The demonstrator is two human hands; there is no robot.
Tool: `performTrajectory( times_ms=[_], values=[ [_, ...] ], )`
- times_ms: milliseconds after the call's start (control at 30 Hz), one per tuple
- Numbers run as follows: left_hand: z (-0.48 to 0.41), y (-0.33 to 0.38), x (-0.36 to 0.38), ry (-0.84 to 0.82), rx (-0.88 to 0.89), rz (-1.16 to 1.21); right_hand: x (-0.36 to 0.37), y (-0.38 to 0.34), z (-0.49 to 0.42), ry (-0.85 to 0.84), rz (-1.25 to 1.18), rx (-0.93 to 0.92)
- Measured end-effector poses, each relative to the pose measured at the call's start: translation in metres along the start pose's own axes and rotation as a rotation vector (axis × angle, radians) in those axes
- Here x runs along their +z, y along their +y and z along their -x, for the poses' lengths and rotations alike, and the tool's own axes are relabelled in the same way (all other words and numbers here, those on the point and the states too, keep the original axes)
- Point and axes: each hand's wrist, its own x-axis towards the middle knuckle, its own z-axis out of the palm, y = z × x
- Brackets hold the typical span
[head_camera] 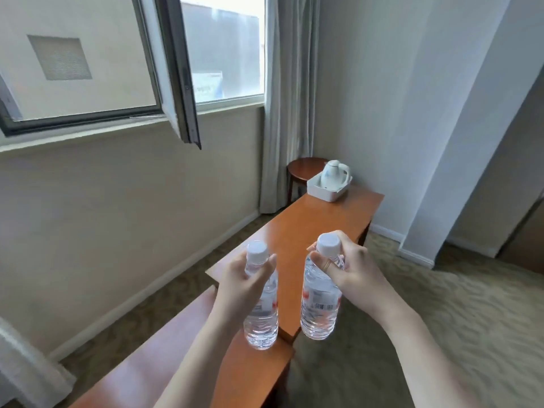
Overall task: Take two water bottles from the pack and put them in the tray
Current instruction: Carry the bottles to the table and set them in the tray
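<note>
In the head view, the left hand (244, 279) is gripping a clear water bottle (261, 316) by the neck, fingers closed just under its white cap, so the bottle is hanging upright below the hand. The right hand (347, 270) is pinching a second water bottle (319, 307) the same way, thumb and fingers wrapped around the neck beneath its cap, with a barcode label showing on the body under the hand. The two bottles are hanging side by side, close but apart, between the two forearms. Beneath and beyond both hands a wooden bench (309, 228) is stretching away toward the corner of the room. At its far end, well ahead of the right hand, a white tray (326, 193) is sitting with a white kettle (334, 173) standing upright inside it. A small round table (303, 167) is standing just behind the tray, beside the curtain (287, 98).
</note>
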Motion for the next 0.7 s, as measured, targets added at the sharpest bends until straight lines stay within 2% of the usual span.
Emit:
performTrajectory(
  times_ms=[100, 300, 500, 700],
  values=[
    [-0.021, 0.02, 0.077, -0.071, 0.017, 0.032, -0.066, 0.04, 0.001, 0.06, 0.033, 0.045],
    [-0.071, 0.06, 0.208, -0.208, 0.165, 0.021, -0.171, 0.108, 0.001, 0.225, 0.121, 0.117],
    [-0.131, 0.069, 0.311, -0.308, 0.237, 0.021, -0.235, 0.184, -0.022, 0.313, 0.127, 0.22],
    [-0.22, 0.056, 0.408, -0.379, 0.256, 0.081, -0.284, 0.258, -0.09, 0.344, 0.122, 0.284]
  ],
)
